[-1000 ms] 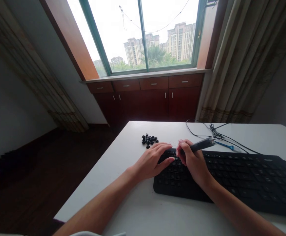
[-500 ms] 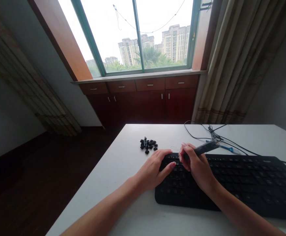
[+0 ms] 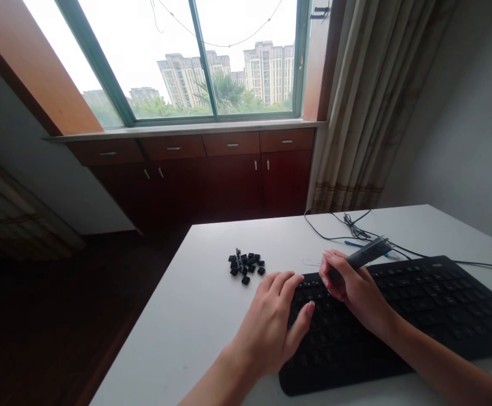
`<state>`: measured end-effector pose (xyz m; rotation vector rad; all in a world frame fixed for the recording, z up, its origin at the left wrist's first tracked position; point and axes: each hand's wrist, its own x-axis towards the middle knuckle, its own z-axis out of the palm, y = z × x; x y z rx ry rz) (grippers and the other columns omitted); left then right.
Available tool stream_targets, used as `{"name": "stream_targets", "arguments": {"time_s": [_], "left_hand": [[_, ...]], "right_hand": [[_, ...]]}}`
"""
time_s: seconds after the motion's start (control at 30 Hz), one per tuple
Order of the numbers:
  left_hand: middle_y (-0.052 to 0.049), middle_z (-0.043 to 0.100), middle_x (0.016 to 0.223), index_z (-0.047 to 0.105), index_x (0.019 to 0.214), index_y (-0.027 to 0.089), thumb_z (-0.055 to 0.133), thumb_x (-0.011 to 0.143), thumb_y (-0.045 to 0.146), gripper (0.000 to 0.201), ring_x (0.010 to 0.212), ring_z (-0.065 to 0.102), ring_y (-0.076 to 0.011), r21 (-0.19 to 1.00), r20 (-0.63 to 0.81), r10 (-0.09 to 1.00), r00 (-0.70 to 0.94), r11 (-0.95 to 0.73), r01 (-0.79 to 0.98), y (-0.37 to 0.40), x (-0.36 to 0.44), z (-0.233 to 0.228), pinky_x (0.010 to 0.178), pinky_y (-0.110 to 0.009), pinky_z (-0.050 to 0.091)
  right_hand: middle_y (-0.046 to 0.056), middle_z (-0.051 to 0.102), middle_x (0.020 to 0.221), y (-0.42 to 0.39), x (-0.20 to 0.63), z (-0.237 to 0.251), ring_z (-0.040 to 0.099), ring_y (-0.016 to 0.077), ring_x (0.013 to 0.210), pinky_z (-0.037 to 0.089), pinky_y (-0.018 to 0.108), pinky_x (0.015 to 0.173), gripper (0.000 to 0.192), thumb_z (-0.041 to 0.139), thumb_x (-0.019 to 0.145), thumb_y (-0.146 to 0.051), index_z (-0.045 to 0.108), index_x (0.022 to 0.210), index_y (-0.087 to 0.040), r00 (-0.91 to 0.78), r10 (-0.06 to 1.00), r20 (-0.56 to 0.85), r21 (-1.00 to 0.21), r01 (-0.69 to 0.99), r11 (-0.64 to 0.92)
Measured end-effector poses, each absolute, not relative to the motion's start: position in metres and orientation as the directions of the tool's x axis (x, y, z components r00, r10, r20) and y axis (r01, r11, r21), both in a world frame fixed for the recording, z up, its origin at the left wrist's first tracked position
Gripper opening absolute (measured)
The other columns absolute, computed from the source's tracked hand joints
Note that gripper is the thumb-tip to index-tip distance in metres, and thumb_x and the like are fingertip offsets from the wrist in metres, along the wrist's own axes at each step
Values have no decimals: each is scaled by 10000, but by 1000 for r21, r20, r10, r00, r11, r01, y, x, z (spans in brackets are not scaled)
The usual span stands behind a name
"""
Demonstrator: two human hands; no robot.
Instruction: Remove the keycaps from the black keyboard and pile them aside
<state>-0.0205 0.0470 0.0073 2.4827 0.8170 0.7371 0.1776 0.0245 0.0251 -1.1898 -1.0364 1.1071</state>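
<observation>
A black keyboard (image 3: pixel 423 304) lies at a slant across the white table. My left hand (image 3: pixel 273 318) rests over its upper left corner, fingers stretched out and thumb spread over the keys, holding nothing. Above the upper left keys, my right hand (image 3: pixel 353 287) is closed round a dark brush (image 3: pixel 364 255). The brush tilts, its wide end, which looks bristled, up to the right; its lower end is hidden by my fingers. A small heap of loose black keycaps (image 3: pixel 246 265) sits left of the keyboard. Behind the keyboard edge shows a thin bent wire (image 3: pixel 311 262).
A bundled black cable (image 3: pixel 353 225) runs along the back of the table (image 3: pixel 165 316). A blue slender tool (image 3: pixel 353 243) lies partly behind the brush. Beyond the table stand red-brown cabinets (image 3: pixel 229 186) beneath a window, with a curtain (image 3: pixel 355 113) at the right.
My view has turned right and come closer to the table. My left hand's thumb and fingers have spread further apart. My right hand still holds the brush.
</observation>
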Motion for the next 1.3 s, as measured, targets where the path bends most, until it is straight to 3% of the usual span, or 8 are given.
{"name": "stream_targets", "arguments": {"time_s": [0.3, 0.47, 0.7, 0.9, 1.0, 1.13, 1.3], "left_hand": [[-131, 587, 1285, 482, 1353, 196, 500, 989, 344, 394, 1148, 532, -304, 557, 371, 634, 679, -737, 383, 45, -18, 9, 1045, -513, 449], [-135, 577, 1324, 462, 1380, 219, 579, 957, 433, 488, 1210, 533, -317, 669, 348, 708, 615, -647, 366, 46, -16, 7, 1065, -518, 435], [-74, 633, 1285, 573, 1244, 212, 343, 1064, 418, 358, 1212, 568, -248, 856, 310, 806, 503, -468, 222, 54, 0, 8, 1073, -413, 415], [-50, 688, 1155, 617, 1138, 194, 362, 1063, 387, 329, 1096, 627, -221, 893, 301, 838, 456, -415, 174, 60, 3, 12, 995, -346, 459], [-51, 686, 1130, 625, 1118, 204, 405, 1054, 359, 276, 1061, 634, -215, 846, 317, 807, 498, -478, 237, 59, -6, 15, 968, -343, 475], [-86, 651, 1198, 589, 1197, 210, 444, 1030, 266, 228, 1110, 601, -230, 692, 364, 681, 635, -655, 306, 58, -19, 17, 1003, -382, 468], [-102, 655, 1189, 534, 1289, 221, 527, 945, 193, 345, 1103, 594, -263, 534, 417, 565, 712, -786, 311, 58, -26, 13, 1010, -445, 462]], "right_hand": [[-35, 502, 520, 20, 174, 32, 416, 94, 448, 330, 217, 439, 426, 510, 984, -465, 557, 669, -181, 151, 985, 80, -996, 46, 73], [-34, 516, 510, 22, 174, 36, 427, 95, 435, 339, 223, 441, 444, 496, 989, -457, 547, 643, -183, 126, 981, 146, -987, 79, 136], [-33, 522, 471, 27, 178, 29, 465, 98, 427, 360, 212, 440, 452, 508, 988, -438, 580, 627, -175, -37, 986, 164, -980, 110, 167], [-36, 513, 424, 28, 183, 30, 454, 91, 402, 357, 198, 431, 495, 495, 996, -455, 586, 597, -177, -140, 979, 150, -970, 170, 173], [-36, 514, 418, 32, 182, 31, 443, 90, 390, 355, 197, 422, 492, 492, 995, -452, 589, 598, -178, -155, 981, 114, -979, 151, 138], [-33, 513, 414, 36, 180, 31, 435, 93, 383, 350, 205, 417, 494, 490, 995, -457, 588, 596, -182, -177, 980, 86, -982, 153, 114], [-43, 467, 385, 34, 180, 30, 423, 98, 372, 357, 228, 445, 520, 493, 995, -478, 572, 568, -190, -163, 984, 70, -966, 233, 107]]}}
